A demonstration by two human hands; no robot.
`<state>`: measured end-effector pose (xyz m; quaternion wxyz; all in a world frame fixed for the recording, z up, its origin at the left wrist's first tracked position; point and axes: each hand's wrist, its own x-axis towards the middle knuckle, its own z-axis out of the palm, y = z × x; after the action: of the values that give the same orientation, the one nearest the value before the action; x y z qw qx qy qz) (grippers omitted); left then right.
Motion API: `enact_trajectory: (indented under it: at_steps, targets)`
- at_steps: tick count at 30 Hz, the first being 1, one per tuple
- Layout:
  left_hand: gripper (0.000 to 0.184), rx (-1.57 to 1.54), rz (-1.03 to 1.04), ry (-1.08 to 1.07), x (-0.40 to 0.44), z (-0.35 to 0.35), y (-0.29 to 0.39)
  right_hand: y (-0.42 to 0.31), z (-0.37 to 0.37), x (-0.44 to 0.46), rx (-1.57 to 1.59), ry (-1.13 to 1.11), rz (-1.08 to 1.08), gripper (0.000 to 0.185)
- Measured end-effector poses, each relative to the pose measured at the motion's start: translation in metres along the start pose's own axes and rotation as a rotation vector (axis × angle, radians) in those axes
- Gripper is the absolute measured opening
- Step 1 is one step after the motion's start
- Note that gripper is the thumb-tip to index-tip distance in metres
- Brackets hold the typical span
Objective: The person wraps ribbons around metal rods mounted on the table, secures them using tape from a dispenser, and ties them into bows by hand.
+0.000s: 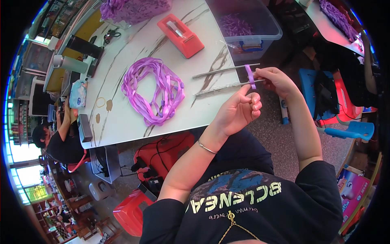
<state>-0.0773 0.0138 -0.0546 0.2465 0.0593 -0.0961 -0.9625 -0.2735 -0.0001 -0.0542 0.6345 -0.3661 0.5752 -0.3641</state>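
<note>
Two thin metal rods reach out past the right edge of the table. A narrow purple ribbon is wrapped across both of them near their far ends. My right hand is at the rod tips, thumb and fingers pinched at the ribbon's right side. Just below the lower rod is my left hand, a bangle on its wrist. Its fingers are curled, with a fingertip and thumb against the ribbon's lower end. A loose coil of purple ribbon lies on the table left of the rods.
On the marbled white table stand a red tape dispenser, a wipes pack and a purple-patterned bag. A clear bin with purple ribbon stands beyond. Another person sits at the left. Blue and red stools are nearby.
</note>
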Motion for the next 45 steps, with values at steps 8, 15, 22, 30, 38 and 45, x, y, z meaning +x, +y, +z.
enact_trajectory:
  at_steps: [8, 15, 22, 30, 38, 45]
  targets:
    - [0.053, -0.011, -0.001, -0.003, 0.000, -0.002, -0.001, 0.038, 0.002, 0.022, 0.411, -0.131, 0.083, 0.027]
    - [0.044, 0.014, 0.006, -0.012, 0.001, -0.002, -0.001, 0.071, 0.014, 0.044, 0.841, -0.596, 0.012, 0.021]
    - [0.046, 0.028, 0.006, -0.011, 0.001, -0.001, 0.000, 0.074, 0.026, 0.054, 0.868, -0.722, -0.067, 0.024]
    - [0.052, 0.013, 0.005, -0.004, 0.000, 0.000, -0.001, 0.052, 0.024, 0.036, 0.548, -0.264, -0.068, 0.023]
    - [0.036, -0.003, 0.009, 0.008, 0.000, -0.001, -0.002, 0.015, 0.028, -0.005, -0.370, 0.623, -0.485, 0.038]
    - [0.036, 0.007, 0.005, 0.005, 0.000, 0.000, -0.001, -0.016, 0.046, -0.021, -0.794, 0.594, -0.304, 0.027]
